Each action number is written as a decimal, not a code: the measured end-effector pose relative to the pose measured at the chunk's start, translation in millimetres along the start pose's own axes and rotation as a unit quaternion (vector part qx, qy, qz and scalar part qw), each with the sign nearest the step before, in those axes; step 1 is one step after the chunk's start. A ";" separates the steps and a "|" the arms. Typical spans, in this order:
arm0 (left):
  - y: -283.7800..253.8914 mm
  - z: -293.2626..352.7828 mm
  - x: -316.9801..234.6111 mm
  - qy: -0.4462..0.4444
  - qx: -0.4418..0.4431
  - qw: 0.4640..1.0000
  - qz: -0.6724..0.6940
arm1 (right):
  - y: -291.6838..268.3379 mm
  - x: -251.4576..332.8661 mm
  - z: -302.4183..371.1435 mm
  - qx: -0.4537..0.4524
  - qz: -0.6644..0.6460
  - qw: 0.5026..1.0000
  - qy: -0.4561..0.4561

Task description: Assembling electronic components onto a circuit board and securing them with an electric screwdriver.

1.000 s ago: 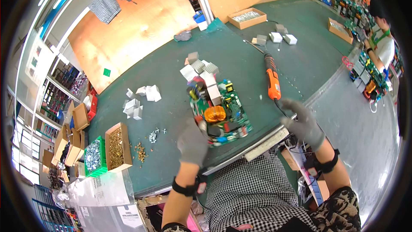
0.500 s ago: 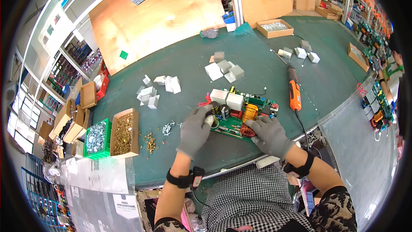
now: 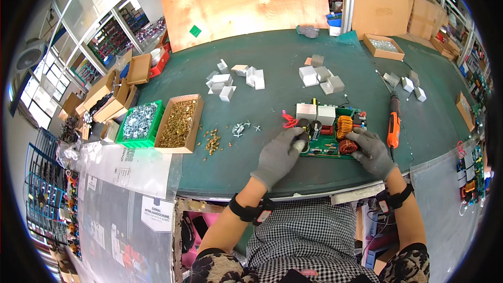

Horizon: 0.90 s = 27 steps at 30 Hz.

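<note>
A green circuit board [image 3: 320,151] lies on the table in front of me, with pale finned heat sinks [image 3: 315,112], an upright yellow-wound coil [image 3: 344,127] and a red-brown coil [image 3: 347,147] on it. My left hand [image 3: 279,156], in a grey glove, grips the board's left end, thumb and fingers closed by the dark round parts there. On the other end my gloved right hand [image 3: 374,153] holds the board, its fingertips at the red-brown coil. Part of each end is hidden by my fingers. Red wires [image 3: 289,120] stick out beyond the board's left back corner.
An orange power screwdriver [image 3: 393,126] lies right of the board. Loose heat sinks [image 3: 317,75] stand farther back. At left are a cardboard box [image 3: 195,128] of brass-coloured pieces, a green bin [image 3: 155,124] of silver hardware, and scattered brass pieces [image 3: 212,142]. A grey glove [image 3: 307,32] lies behind.
My view has swung to the left, so the table and everything on it appear farther right. Both hands stay on the circuit board's two ends.
</note>
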<state>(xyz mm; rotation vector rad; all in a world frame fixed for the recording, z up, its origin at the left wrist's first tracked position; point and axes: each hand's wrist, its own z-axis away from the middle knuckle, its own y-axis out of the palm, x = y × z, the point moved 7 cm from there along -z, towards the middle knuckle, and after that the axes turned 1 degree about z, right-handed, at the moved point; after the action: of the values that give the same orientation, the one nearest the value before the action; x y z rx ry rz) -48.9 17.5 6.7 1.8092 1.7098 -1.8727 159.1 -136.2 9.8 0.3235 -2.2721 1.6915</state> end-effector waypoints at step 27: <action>-107.0 -124.2 37.7 -0.074 -0.046 0.986 -0.141 | -28.5 17.9 -31.1 0.050 -0.046 0.993 0.093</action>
<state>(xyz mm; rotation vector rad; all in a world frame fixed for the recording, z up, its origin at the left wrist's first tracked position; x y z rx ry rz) -46.2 167.3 83.2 1.4186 2.0455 -1.9300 155.3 -114.6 50.0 0.2756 -2.0150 1.7150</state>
